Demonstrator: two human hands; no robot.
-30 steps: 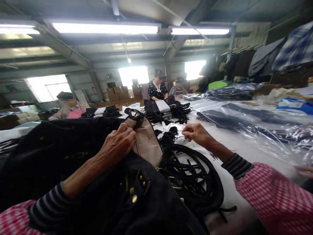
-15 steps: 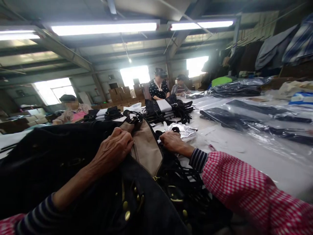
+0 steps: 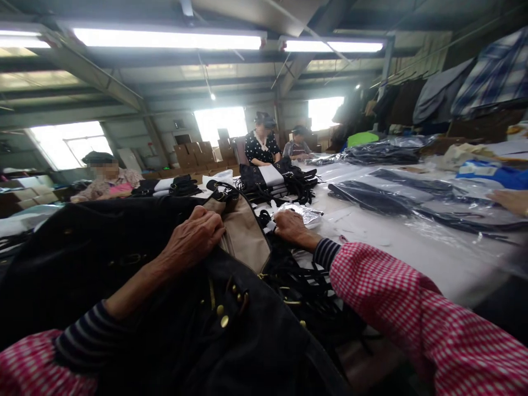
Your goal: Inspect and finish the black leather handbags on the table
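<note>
A large black bag (image 3: 272, 330) with brass fittings lies in front of me, its zipped mouth spread to show a beige lining (image 3: 245, 231). My left hand (image 3: 198, 234) is closed on the edge of that mouth, fingers curled over the lining side. Past the bag's right edge, my right hand (image 3: 291, 225) is closed beside dark loops and a small white piece. What its fingers hold is hidden. Thin black straps (image 3: 305, 275) lie in a tangle below that hand. A crumpled shiny plastic wrapper (image 3: 307, 213) is just behind it.
Stacked black bags with white wraps (image 3: 270, 179) stand across the white table (image 3: 396, 258). Flat dark items in clear plastic (image 3: 371, 198) lie to the right. Another person's hand (image 3: 511, 202) reaches in at the right edge. Co-workers (image 3: 262, 143) sit farther back.
The view has shifted slightly. My left hand keeps its grip on the bag's edge; my right hand stays closed by the loops, where a white piece now shows. Another person's hand has appeared at right.
</note>
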